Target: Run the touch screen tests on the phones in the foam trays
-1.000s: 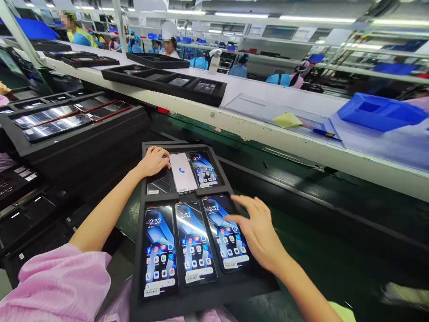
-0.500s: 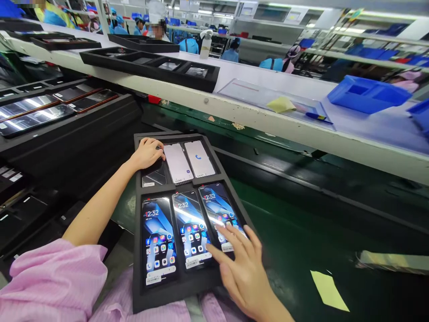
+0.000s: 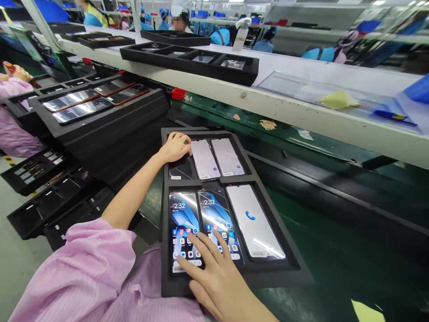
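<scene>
A black foam tray holds phones in two rows. My left hand rests at its upper left, over a dark phone, fingers bent beside a white-screened phone. Another white screen lies right of that. In the lower row, the left phone and middle phone show 12:32 with app icons; the right phone shows a blue call symbol on white. My right hand is spread over the left and middle phones, a fingertip near the bottom of the left screen.
Stacked black trays with phones stand at the left, beside another person's pink sleeve. Behind, a white shelf carries a long black tray, a bottle and a clear sheet. A yellow paper lies lower right.
My right hand has moved left across the tray, off the right phone. That phone and the upper right one now show different screens. The camera view has turned left.
</scene>
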Motion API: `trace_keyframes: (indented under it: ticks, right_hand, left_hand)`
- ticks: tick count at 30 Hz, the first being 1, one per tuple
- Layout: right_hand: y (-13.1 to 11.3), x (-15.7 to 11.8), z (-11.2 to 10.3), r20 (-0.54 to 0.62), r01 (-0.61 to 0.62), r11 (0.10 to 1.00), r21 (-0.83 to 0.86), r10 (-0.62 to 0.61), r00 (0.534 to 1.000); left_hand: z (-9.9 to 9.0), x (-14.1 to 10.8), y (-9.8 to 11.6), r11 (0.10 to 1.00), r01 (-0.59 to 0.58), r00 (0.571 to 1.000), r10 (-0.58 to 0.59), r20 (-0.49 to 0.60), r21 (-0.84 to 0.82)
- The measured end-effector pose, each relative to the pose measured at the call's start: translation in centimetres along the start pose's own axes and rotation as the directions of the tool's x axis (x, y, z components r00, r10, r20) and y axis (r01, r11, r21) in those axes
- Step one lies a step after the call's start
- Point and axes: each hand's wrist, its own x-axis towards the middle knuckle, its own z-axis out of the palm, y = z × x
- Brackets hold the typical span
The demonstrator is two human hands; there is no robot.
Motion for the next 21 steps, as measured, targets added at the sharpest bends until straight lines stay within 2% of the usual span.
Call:
trace_keyframes:
  ticks: [2, 6, 9, 11, 14, 16, 18, 21]
  right_hand:
    - [-0.5, 1.0, 0.0, 0.078, 0.031, 1.0, 0.0, -0.031, 0.996]
    - [0.5, 1.0, -0.8, 0.048, 0.061, 0.997, -0.038, -0.059, 0.997]
    - [3.7, 0.6, -1.9, -0.003, 0.017, 0.994, -0.111, -0.017, 1.0]
    - [6.8, 1.1, -2.8, -0.04, -0.093, 0.985, -0.145, 0.088, 0.995]
    - [11.6, 3.1, -4.1, -0.065, -0.284, 0.948, -0.141, 0.278, 0.958]
    - [14.2, 4.9, -4.6, -0.031, -0.381, 0.918, -0.113, 0.38, 0.925]
    - [16.1, 6.4, -4.6, 0.005, -0.424, 0.899, -0.109, 0.427, 0.904]
    - [17.6, 7.8, -3.7, 0.038, -0.417, 0.899, -0.133, 0.425, 0.904]
  left_hand:
    - [0.0, -0.1, 0.0, 1.0, 0.0, 1.0, 0.0, -0.001, 0.002]
    - [-0.1, -0.2, 0.0, 1.0, -0.015, 1.0, 0.015, -0.008, 0.004]
    - [0.0, -0.2, -0.2, 0.999, -0.033, 0.999, 0.033, -0.016, 0.006]
    - [0.0, -0.2, -0.3, 0.999, -0.044, 0.999, 0.044, -0.02, 0.006]
    - [-0.1, -0.2, -0.3, 0.999, -0.051, 0.998, 0.052, -0.023, 0.007]
    - [-0.1, -0.2, -0.2, 0.999, -0.05, 0.998, 0.05, -0.027, 0.008]
    - [-0.2, -0.2, -0.2, 0.999, -0.049, 0.998, 0.049, -0.031, 0.01]
    - [-0.2, -0.2, -0.3, 0.999, -0.051, 0.998, 0.051, -0.032, 0.012]
